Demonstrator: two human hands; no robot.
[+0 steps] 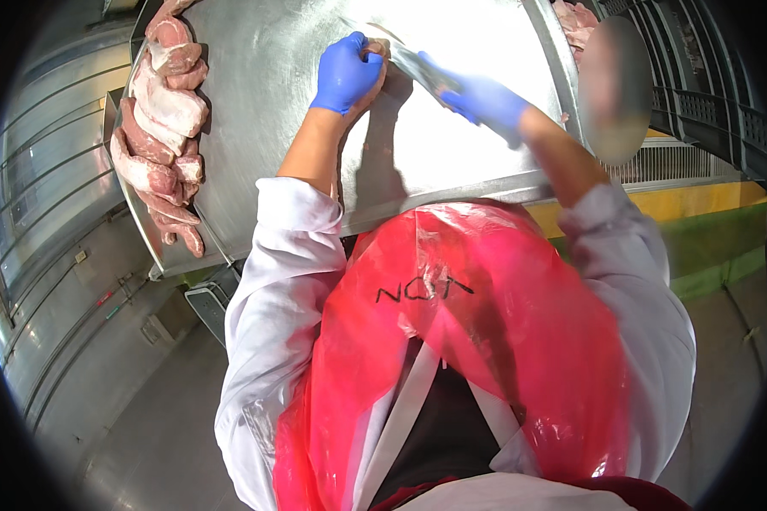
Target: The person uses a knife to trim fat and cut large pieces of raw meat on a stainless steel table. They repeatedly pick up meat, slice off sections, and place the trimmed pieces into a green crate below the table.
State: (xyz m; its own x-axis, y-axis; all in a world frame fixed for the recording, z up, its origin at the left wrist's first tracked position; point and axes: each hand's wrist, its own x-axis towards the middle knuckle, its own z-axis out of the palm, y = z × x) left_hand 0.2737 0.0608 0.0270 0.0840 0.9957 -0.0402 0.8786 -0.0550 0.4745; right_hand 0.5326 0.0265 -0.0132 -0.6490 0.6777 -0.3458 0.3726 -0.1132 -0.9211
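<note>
At the top middle of the steel worktop point(247, 128), my left hand point(348, 75) in a blue glove is closed around a light brown, handle-like thing, mostly hidden by the fingers, with a thin strip reaching up-left beyond it. To its right, my right hand point(490, 102), also gloved in blue and smeared by motion, grips a long silvery knife-like tool point(420, 68). The tool slants up-left until it touches or overlaps what my left hand holds; I cannot tell which. Its far end is blurred.
Raw pink meat pieces point(158, 128) lie heaped along the worktop's left edge. More meat point(573, 25) is at the upper right, beside a grey blurred oval. Dark metal racking point(699, 77) stands beyond, above a yellow band point(699, 198). A grey bin-like object point(206, 302) sits below the left corner.
</note>
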